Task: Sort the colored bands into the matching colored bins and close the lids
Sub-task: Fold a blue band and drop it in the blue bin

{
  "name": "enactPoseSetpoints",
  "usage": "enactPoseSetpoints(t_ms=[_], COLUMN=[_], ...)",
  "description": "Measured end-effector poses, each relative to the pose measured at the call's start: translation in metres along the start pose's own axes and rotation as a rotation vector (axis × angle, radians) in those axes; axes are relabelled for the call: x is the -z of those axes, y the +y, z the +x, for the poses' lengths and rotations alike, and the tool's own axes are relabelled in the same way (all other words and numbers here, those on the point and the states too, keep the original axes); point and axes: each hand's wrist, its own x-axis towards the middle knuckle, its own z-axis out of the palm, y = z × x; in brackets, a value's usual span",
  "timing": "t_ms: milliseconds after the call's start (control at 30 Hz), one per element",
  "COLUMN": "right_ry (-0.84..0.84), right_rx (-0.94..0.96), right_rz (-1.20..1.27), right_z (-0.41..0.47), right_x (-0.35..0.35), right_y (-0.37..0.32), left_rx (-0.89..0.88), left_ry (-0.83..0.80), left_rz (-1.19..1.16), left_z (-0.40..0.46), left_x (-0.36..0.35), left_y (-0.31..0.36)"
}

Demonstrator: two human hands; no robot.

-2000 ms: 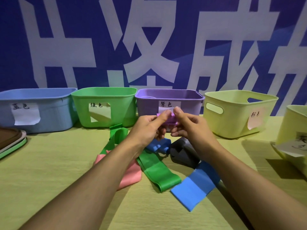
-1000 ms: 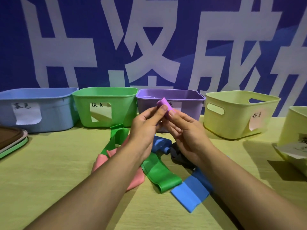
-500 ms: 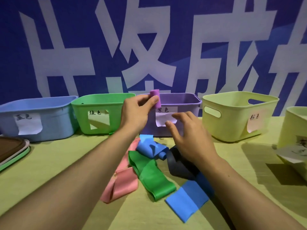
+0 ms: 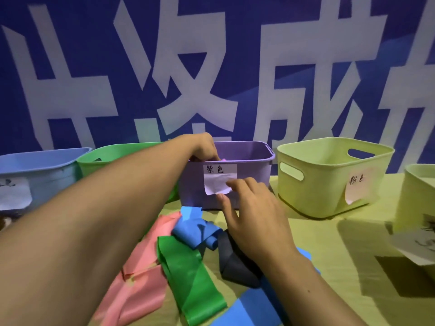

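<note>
My left hand [image 4: 203, 147] reaches over the near rim of the purple bin [image 4: 251, 187], fingers curled down inside it. A tip of the rolled purple band [image 4: 223, 158] shows at those fingertips, still pinched. My right hand [image 4: 254, 220] hovers with relaxed fingers in front of the purple bin, over the pile of bands, holding nothing. The pile on the table holds a pink band [image 4: 141, 278], a green band [image 4: 190, 278], a crumpled blue band [image 4: 195, 231], a dark grey band [image 4: 235, 269] and a flat blue band [image 4: 254, 307].
Open bins stand in a row along the back: blue [image 4: 47, 170], green [image 4: 113, 154], then purple, then a pale yellow-green bin [image 4: 324, 184] with a paper label. Another pale bin [image 4: 419, 198] sits at the right edge. A blue banner wall rises behind them.
My left hand carried the rolled purple band up and forward from the pile into the purple bin's opening. My right hand let go of the band and dropped toward the pile.
</note>
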Motion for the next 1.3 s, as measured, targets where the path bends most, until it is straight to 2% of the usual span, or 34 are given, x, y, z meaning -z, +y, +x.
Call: enactPoseSetpoints(t_ms=[167, 400, 500, 567, 667, 733, 833, 967, 1100, 1200, 1300], right_ry=[-0.019, -0.057, -0.087, -0.109, -0.161, -0.214, -0.286, -0.378, -0.382, -0.387, -0.341], right_rx=[-0.011, -0.028, -0.024, -0.02, -0.016, -0.007, 0.02, 0.043, 0.013, -0.002, -0.029], right_rz=[-0.004, 0.023, 0.021, 0.034, 0.05, 0.041, 0.036, 0.051, 0.09, 0.106, 0.159], right_z=[0.001, 0.001, 0.001, 0.001, -0.001, -0.002, -0.003, -0.004, -0.006, -0.007, -0.008], right_x=[0.001, 0.004, 0.004, 0.003, 0.005, 0.005, 0.002, -0.003, -0.005, -0.006, -0.006], right_y=[0.001, 0.002, -0.001, -0.001, -0.001, -0.001, 0.001, 0.004, 0.003, 0.003, 0.002], left_rx=[-0.007, -0.229, -0.281, -0.286, -0.249, -0.202, -0.174, -0.202, -0.228, -0.247, -0.292], left_ry=[0.047, 0.406, 0.546, 0.581, 0.496, 0.457, 0.367, 0.205, 0.059, 0.064, 0.169], left_rz=[-0.054, -0.423, -0.554, -0.681, -0.855, -0.869, -0.748, -0.466, -0.41, -0.387, -0.569], left_z=[0.011, -0.05, -0.099, -0.125, -0.143, -0.144, -0.139, -0.145, -0.152, -0.152, -0.15], left_x=[-0.011, 0.002, -0.008, -0.026, -0.067, -0.091, -0.109, -0.109, -0.11, -0.112, -0.109], left_y=[-0.002, 0.015, 0.012, 0.001, -0.019, -0.033, -0.047, -0.059, -0.071, -0.069, -0.068])
